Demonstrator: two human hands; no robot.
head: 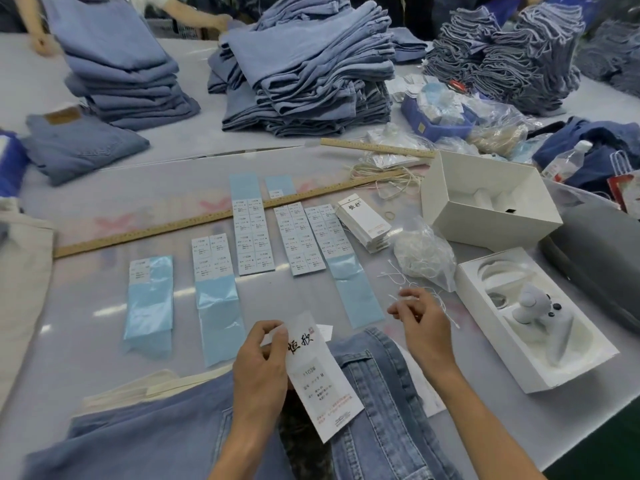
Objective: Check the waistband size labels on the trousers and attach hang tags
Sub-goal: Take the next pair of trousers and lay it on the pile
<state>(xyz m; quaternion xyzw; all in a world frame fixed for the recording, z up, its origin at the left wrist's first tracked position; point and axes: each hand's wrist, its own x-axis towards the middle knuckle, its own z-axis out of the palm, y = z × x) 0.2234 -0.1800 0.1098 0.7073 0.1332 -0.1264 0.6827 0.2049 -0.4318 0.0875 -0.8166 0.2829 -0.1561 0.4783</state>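
Observation:
My left hand (261,365) pinches the top of a white hang tag (320,375) printed with black characters and a size sticker. The tag hangs over blue denim trousers (374,407) lying at the table's front edge. To the right, my right hand (420,320) has its fingers curled around thin white strings (401,282) that lie scattered on the table. A stack of blank hang tags (363,221) sits behind, next to a clear bag of strings (424,254). Several blue sticker sheets (254,233) with size labels lie in rows in the middle.
A long wooden ruler (221,216) crosses the table diagonally. Open white boxes (485,199) and a foam-lined box with a tagging tool (533,306) stand at right. Tall stacks of folded jeans (308,71) fill the back. Another person's hand (43,45) shows at far left.

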